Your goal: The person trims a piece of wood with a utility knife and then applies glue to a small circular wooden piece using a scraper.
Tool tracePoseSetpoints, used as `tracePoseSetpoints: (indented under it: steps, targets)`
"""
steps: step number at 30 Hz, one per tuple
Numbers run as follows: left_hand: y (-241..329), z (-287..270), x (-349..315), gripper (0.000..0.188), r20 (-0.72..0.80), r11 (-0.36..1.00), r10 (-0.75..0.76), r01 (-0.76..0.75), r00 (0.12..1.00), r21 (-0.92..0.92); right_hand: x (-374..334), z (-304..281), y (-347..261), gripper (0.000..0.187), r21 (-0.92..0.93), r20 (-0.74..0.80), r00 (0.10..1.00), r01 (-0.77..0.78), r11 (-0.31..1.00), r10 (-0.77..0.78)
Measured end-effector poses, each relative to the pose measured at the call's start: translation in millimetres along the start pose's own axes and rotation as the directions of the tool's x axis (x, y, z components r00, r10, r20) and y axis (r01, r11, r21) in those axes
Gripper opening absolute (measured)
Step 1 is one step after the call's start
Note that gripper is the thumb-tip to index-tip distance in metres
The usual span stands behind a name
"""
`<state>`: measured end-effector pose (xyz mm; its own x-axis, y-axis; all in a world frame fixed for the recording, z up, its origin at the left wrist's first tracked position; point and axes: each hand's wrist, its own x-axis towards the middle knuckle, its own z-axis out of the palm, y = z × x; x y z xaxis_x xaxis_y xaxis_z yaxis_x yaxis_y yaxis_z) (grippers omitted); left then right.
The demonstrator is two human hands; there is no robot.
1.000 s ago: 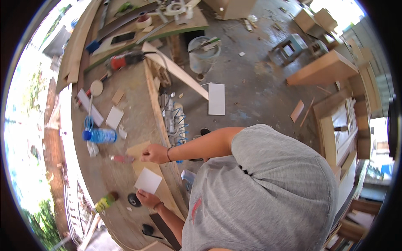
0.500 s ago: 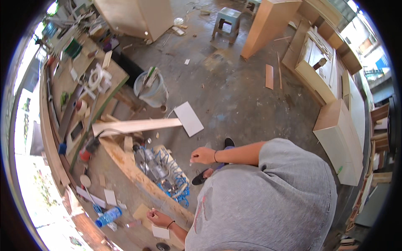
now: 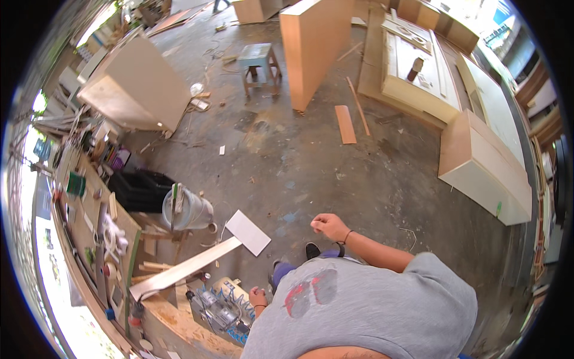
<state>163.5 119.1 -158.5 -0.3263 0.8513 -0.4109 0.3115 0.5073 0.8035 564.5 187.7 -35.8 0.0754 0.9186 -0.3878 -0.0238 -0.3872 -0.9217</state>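
Observation:
My right hand [image 3: 332, 228], a dark band at its wrist, hangs over the floor ahead of my body with its fingers curled in. Whatever it may hold is hidden. Lower and to the left, my left hand [image 3: 258, 297] is also curled, close beside an air compressor [image 3: 220, 312] with a coiled blue hose. What its fingers may enclose cannot be made out. Ahead of that hand, a white rectangular board [image 3: 248, 232] meets the end of a long pale wooden plank [image 3: 185, 269]. The plank slants down left toward the workbench.
A cluttered workbench [image 3: 124, 230] runs along the left, with a bucket [image 3: 200, 212] beside it. Ahead stand a large box-like cabinet [image 3: 140, 84], a stool [image 3: 257, 55] and an upright wooden panel [image 3: 314, 51]. Another cabinet [image 3: 487, 170] lies at right; a brown strip [image 3: 345, 124] is on the floor.
My view has swung away from the bench toward the open floor. My left hand has left the bench-side clutter and is now by the compressor. My right hand remains curled in front of me.

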Motion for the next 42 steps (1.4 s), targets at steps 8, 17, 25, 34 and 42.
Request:
tracePoseSetpoints:
  steps: [8, 17, 25, 34, 42]
  targets:
    - [104, 97, 109, 0.034, 0.433, 0.755, -0.140, -0.187, 0.891, 0.629, 5, -147, -42, 0.016, 0.237, -0.481, 0.877, 0.144, 0.961, -0.013]
    - [262, 336, 195, 0.026, 0.567, 0.783, -0.059, -0.314, 0.822, 0.537, -1, -267, 21, 0.014, 0.232, -0.674, 0.683, -0.167, 0.958, 0.282]
    - [401, 578, 179, 0.027, 0.841, 0.819, 0.041, -0.500, 0.539, 0.280, 26, -364, 16, 0.012, 0.424, -0.770, 0.498, -0.068, 0.903, 0.398]
    - [410, 709, 174, 0.028, 0.936, -0.233, -0.287, -0.963, 0.204, 0.138, 74, -596, 3, 0.013, 0.333, -0.850, 0.446, 0.042, 0.942, 0.280]
    - [503, 820, 78, 0.069, 0.770, 0.580, -0.558, -0.517, 0.311, 0.629, 145, -788, -53, 0.015, 0.348, -0.818, 0.517, 0.095, 0.933, 0.252]
